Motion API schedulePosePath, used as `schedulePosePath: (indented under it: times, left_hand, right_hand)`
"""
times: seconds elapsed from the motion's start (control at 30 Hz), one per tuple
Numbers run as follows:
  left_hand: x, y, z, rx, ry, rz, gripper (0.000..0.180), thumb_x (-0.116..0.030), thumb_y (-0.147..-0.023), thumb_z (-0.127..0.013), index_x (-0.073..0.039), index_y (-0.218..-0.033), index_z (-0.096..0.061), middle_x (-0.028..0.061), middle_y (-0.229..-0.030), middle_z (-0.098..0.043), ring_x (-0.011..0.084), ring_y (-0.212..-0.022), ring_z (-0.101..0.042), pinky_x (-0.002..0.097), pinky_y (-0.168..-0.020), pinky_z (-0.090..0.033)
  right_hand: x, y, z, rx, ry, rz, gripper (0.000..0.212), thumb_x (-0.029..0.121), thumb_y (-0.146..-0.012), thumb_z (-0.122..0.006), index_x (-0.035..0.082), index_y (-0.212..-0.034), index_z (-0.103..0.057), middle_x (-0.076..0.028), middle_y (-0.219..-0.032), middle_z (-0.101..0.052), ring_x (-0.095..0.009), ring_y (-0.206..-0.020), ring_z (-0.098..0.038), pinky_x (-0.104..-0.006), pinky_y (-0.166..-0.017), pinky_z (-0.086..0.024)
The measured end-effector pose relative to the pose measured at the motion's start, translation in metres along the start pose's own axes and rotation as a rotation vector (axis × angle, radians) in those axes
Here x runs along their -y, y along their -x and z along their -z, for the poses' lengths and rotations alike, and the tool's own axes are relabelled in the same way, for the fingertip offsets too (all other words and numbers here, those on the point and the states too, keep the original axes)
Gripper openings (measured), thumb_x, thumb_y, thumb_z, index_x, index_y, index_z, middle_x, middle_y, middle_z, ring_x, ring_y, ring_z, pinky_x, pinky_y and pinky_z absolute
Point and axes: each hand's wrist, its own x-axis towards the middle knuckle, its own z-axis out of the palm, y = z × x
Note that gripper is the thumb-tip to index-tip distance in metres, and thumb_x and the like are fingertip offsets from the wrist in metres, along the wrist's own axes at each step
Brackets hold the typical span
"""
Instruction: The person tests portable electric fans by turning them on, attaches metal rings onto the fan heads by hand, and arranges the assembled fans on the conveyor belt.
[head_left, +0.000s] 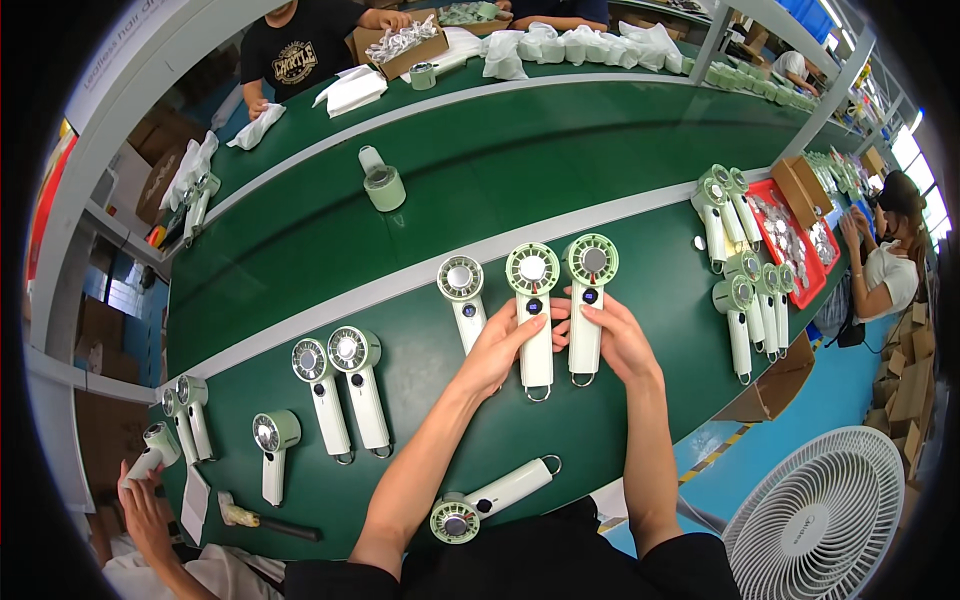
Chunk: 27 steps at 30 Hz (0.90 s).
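Observation:
My left hand (498,348) is closed round the white handle of a handheld fan (537,355), its thumb near the small dark display. Close beside it, my right hand (622,338) grips a second handheld fan (585,352), thumb by that one's display. Both fans stand head-up with pale green slotted rims, and a metal loop hangs from each handle's end. The left fan's centre is bright silver, the right one's darker. Another fan (461,280) lies just left of my left hand, partly covered by it. Nearer my body lies a fan (510,490) turned sideways.
More fans (348,350) and a hammer (270,522) lie to the left, by a co-worker's hand (145,505). At right are fan groups (738,295), a red tray (800,245) and a floor fan (810,520). Beyond the metal rail, one fan (383,188) sits on the green belt.

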Motion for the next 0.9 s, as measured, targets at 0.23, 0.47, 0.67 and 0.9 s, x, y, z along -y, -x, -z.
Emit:
schedulePosePath:
  times: [0.23, 0.47, 0.67, 0.9]
  left_hand:
    - [0.0028, -0.0008, 0.0022, -0.007, -0.002, 0.009, 0.035, -0.017, -0.103, -0.054, 0.006, -0.129, -0.045, 0.0181, -0.126, -0.062, 0.0239, -0.101, -0.068, 0.0367, -0.089, -0.058]
    - [0.0017, -0.0005, 0.0010, 0.003, 0.014, -0.008, 0.035, -0.017, -0.103, -0.055, 0.005, -0.128, -0.045, 0.0182, -0.125, -0.062, 0.0236, -0.100, -0.068, 0.0366, -0.089, -0.058]
    - [0.0008, -0.0003, -0.0004, -0.005, 0.015, -0.001, 0.034, -0.016, -0.103, -0.054, 0.005, -0.129, -0.045, 0.0180, -0.123, -0.063, 0.0236, -0.101, -0.068, 0.0366, -0.088, -0.058]
    - [0.0039, -0.0019, -0.0017, -0.061, 0.023, 0.046, 0.036, -0.016, -0.103, -0.053, 0.003, -0.132, -0.046, 0.0163, -0.122, -0.064, 0.0236, -0.101, -0.068, 0.0369, -0.088, -0.059]
  right_hand:
    - [-0.0066, -0.0028, 0.0068, -0.038, 0.008, -0.007, 0.040, 0.013, -0.100, -0.053, -0.006, -0.135, -0.047, -0.025, -0.127, -0.062, -0.028, -0.106, -0.066, -0.0391, -0.090, -0.055]
    - [-0.0008, 0.0004, 0.0029, -0.014, -0.031, -0.034, 0.042, 0.012, -0.098, -0.055, -0.008, -0.135, -0.049, -0.018, -0.127, -0.062, -0.023, -0.115, -0.062, -0.0374, -0.102, -0.047]
    - [-0.0026, -0.0012, 0.0035, -0.021, -0.021, -0.022, 0.043, 0.013, -0.099, -0.054, -0.008, -0.136, -0.047, -0.022, -0.129, -0.061, -0.025, -0.106, -0.065, -0.0378, -0.095, -0.051]
    - [-0.0007, -0.0019, -0.0008, -0.023, -0.021, -0.004, 0.042, 0.011, -0.099, -0.054, -0.006, -0.136, -0.046, -0.025, -0.128, -0.061, -0.027, -0.101, -0.067, -0.0381, -0.088, -0.056]
